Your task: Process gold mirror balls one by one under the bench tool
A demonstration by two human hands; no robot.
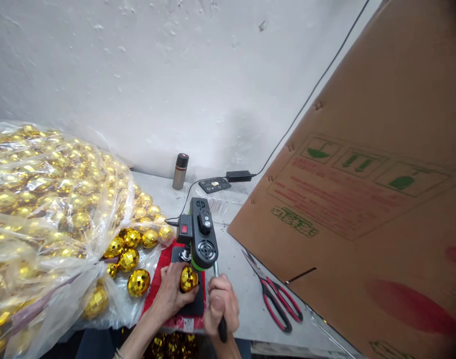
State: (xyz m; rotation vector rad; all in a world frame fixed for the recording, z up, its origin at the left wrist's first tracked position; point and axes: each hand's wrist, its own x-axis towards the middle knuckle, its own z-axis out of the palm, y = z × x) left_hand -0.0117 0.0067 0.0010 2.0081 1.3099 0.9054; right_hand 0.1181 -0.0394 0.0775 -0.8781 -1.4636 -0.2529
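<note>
My left hand [170, 293] grasped a gold faceted ball [189, 278] beneath the mini drill press [204, 234], apparently steadying it, while my right hand [222, 305] clenched the feed lever [222, 329].

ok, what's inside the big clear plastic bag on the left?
Lots of gold faceted balls, heaped and visible through the bag. Whatever lies deeper is covered by the outer balls, and folds and glare blur parts. Can't see the bottom.

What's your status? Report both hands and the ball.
Left hand holding shiny gold faceted ball under black drill press. Right hand gripping black-handled metal lever. Red-and-black scissors lie to the right, off the work.
</note>
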